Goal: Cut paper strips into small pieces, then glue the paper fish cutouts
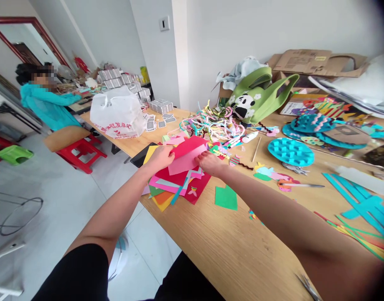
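Both hands are over a loose pile of coloured felt sheets (162, 196) near the table's left edge. My right hand (210, 163) has its fingers curled on the edge of a pink felt sheet (184, 161). Closed on the left side of a red felt sheet (192, 144) is my left hand (162, 158); its fingertips are partly hidden. The pink sheet lies slanted across the red one, between the hands. Blue and grey strips and a small fish-like cutout (193, 191) rest on the pile. A green felt piece (226, 197) lies apart, below my right wrist.
Behind the pile are tangled pipe cleaners (210, 127), a white plastic bag (116, 113) and a green panda bag (251, 98). Blue discs (290, 151), blue strips (362, 205) and scissors (307, 287) lie to the right. A person in turquoise (47, 104) sits at far left.
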`<act>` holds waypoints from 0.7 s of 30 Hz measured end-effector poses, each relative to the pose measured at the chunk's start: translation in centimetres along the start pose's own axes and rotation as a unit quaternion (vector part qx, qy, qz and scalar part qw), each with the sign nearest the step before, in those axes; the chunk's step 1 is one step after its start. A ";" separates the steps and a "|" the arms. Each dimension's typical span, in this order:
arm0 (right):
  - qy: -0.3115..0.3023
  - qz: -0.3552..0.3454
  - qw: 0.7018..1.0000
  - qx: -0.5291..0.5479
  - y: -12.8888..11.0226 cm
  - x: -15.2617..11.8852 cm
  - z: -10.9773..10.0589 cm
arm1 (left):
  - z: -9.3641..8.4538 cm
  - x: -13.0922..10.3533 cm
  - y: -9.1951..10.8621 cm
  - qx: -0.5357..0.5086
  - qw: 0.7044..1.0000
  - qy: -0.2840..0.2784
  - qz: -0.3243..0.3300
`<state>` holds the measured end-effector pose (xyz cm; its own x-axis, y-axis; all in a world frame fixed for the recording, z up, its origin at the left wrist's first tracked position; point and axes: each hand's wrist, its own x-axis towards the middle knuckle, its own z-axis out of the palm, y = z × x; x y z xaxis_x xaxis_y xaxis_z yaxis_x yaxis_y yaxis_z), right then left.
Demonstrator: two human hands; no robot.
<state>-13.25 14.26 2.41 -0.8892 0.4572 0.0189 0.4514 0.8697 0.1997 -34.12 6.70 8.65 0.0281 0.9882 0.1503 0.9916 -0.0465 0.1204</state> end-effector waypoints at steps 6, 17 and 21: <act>0.042 0.028 0.998 0.038 0.2 0.8 -2.5 | 1.0 -0.2 0.2 0.007 1.000 -0.010 0.012; 0.159 0.098 0.975 0.122 -0.9 2.9 -5.2 | 2.6 -1.4 1.4 0.044 0.999 -0.003 0.031; 0.354 0.172 0.885 0.249 -0.7 1.7 -5.9 | 3.4 -1.4 0.8 0.026 0.999 0.033 -0.010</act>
<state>-15.49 13.30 8.08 -0.4369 0.6329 0.6392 0.5239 0.7567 -0.3911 -32.92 5.76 5.24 0.0025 0.9770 0.2132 0.9971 -0.0187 0.0737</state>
